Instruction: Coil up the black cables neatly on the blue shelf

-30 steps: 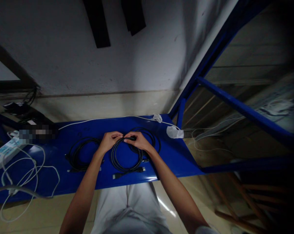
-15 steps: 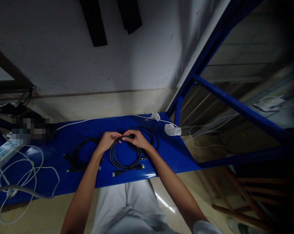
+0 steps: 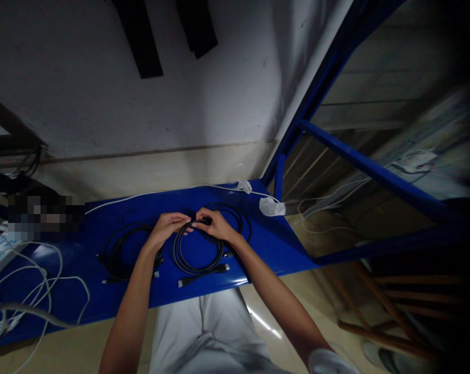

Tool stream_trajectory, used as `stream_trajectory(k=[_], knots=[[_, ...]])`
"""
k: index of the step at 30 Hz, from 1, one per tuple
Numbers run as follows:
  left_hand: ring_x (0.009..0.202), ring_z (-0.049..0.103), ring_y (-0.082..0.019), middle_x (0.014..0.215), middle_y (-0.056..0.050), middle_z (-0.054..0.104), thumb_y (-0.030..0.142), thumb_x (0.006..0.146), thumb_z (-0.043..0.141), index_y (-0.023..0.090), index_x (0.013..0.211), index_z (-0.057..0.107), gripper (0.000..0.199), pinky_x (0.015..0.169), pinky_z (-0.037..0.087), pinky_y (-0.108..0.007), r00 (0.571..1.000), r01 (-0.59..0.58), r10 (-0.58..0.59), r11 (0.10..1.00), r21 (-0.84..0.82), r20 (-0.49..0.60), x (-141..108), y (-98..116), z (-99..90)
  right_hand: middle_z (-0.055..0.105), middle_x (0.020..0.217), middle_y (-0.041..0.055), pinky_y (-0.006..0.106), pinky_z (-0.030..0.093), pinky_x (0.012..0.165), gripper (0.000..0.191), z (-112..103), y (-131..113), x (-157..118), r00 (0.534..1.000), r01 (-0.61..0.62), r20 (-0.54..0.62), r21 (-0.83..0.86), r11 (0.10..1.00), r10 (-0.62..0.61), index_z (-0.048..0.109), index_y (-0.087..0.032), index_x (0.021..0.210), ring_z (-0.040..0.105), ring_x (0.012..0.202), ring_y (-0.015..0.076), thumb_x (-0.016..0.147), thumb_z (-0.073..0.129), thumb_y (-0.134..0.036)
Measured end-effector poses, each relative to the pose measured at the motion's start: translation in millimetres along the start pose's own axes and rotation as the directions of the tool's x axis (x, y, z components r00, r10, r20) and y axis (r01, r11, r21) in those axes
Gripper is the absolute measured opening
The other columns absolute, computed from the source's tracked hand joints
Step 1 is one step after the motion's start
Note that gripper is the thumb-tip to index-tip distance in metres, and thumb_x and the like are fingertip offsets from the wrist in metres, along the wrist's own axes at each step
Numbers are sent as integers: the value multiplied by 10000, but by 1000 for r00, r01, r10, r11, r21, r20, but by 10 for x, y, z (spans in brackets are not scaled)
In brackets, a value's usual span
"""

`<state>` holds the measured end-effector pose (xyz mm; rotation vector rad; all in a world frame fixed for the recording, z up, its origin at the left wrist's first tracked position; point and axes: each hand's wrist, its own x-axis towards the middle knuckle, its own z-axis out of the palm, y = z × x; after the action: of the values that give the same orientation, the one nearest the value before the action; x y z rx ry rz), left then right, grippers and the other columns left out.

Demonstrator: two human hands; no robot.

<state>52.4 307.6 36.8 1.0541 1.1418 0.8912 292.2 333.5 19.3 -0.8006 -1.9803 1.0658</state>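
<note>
A coiled black cable (image 3: 175,250) lies on the blue table (image 3: 270,254), its two flat connectors at the near side. My right hand (image 3: 214,225) is closed on the upper part of this coil. At the coil's upper left, my left hand (image 3: 168,227) has its fingertips pinched together; what is between them is too small to make out. A second black cable coil (image 3: 118,262) rests to the left, partly behind my left forearm. Behind my right hand lies a third black coil (image 3: 240,221), partly covered.
A white power strip (image 3: 3,254) and tangled white cords (image 3: 50,280) occupy the table's left end. Along the back runs a thin white cord (image 3: 141,194) with crumpled white pieces (image 3: 272,206) at the right. A blue frame bar (image 3: 360,158) rises at the right; a wooden chair (image 3: 375,332) stands beyond.
My left hand has drawn slightly left from the top of the coil, while my right hand stays on it. The view has shifted slightly.
</note>
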Motion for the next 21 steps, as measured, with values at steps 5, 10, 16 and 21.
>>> stream_trajectory(k=[5,10,16,21], knots=[[922,841,-342,1039,-188,839,490,708,1000,113,1065,799,557,785,681,-399,999,2,-2,1000,-16,32,-15,0,-10,743,954,26,298,511,841,273,-2,-4,-11,1000,5,6,-53,999,-5,703,-227,1055,676,860,193,999,723,-493],[940,840,-330,1077,-193,836,476,739,986,114,1100,815,538,842,684,-410,999,6,-5,1000,-26,33,-10,-43,-36,756,978,33,302,511,836,191,-7,-44,-32,999,53,5,-114,992,-53,707,-235,1074,683,857,199,1000,714,-411],[786,815,-271,989,-155,846,495,678,1006,132,1034,851,531,773,673,-383,1000,5,-4,999,41,-24,1,-32,-29,771,1039,61,328,490,862,313,6,-90,-24,996,93,9,-272,958,-94,710,-249,1089,700,930,244,930,838,-486],[832,813,-271,1037,-151,848,501,696,992,140,1090,861,550,827,664,-397,999,-4,5,999,45,-34,-15,-12,-39,751,955,42,297,441,770,288,41,-108,17,998,59,-1,-352,934,-64,698,-245,1060,673,840,220,955,825,-482]])
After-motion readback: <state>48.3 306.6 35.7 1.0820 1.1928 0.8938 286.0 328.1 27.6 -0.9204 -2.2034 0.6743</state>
